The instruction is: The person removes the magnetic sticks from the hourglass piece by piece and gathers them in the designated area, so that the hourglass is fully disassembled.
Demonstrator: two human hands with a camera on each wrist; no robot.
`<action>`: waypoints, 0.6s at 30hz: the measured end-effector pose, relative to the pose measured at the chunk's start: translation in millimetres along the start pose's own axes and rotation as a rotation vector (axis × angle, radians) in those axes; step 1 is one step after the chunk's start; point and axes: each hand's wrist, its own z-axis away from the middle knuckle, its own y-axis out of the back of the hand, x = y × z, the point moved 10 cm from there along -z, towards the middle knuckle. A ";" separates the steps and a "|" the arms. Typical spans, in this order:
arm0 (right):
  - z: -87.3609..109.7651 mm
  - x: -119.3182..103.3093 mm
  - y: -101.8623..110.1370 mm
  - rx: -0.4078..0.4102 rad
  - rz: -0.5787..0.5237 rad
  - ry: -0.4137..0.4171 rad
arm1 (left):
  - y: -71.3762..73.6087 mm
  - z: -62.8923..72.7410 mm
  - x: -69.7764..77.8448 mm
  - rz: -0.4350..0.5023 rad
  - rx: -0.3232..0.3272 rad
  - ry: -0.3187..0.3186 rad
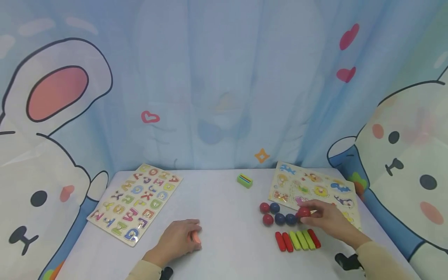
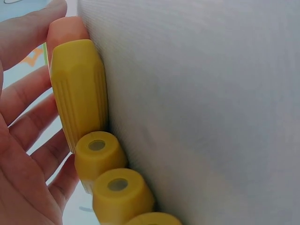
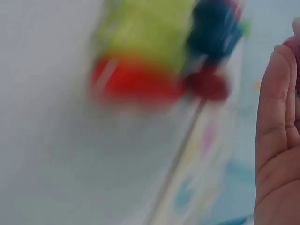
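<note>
My left hand point(image 1: 176, 239) is low over the table, left of centre, its thumb and index finger around an orange bead point(image 1: 195, 237). In the left wrist view, several yellow barrel-shaped beads point(image 2: 78, 89) stand in a row in front of the orange one, with grooved sides and holes in their ends. From the head view that row is hidden behind the hand. My right hand point(image 1: 327, 219) pinches a red ball point(image 1: 303, 212) at the right end of a cluster of red balls point(image 1: 268, 220) and dark blue balls point(image 1: 279, 219). Only blurred colours show in most of the right wrist view.
Below the balls lie red sticks point(image 1: 280, 241) and green sticks point(image 1: 301, 240) side by side. A letter puzzle board point(image 1: 134, 202) is at the left, an animal puzzle board point(image 1: 315, 186) at the back right. A green striped block point(image 1: 244, 181) sits near the back edge, before a blue curtain point(image 1: 217, 77).
</note>
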 end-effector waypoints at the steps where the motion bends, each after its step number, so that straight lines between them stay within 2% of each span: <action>1: -0.8 14.3 6.6 0.009 0.014 -0.025 | 0.0 0.2 -0.2 -0.002 0.002 -0.004; 4: -3.1 46.7 17.4 0.027 0.054 -0.084 | 0.5 0.5 -0.2 -0.011 0.013 -0.021; 7: -6.0 62.6 19.2 0.018 0.091 -0.092 | -0.1 0.5 -0.5 -0.016 0.021 -0.032; 12: -10.1 71.1 15.3 0.013 0.148 -0.073 | -1.8 0.9 -1.8 0.000 0.027 -0.036; 18: -15.1 71.0 7.8 -0.017 0.134 -0.075 | -2.0 1.7 -3.6 0.009 0.024 -0.024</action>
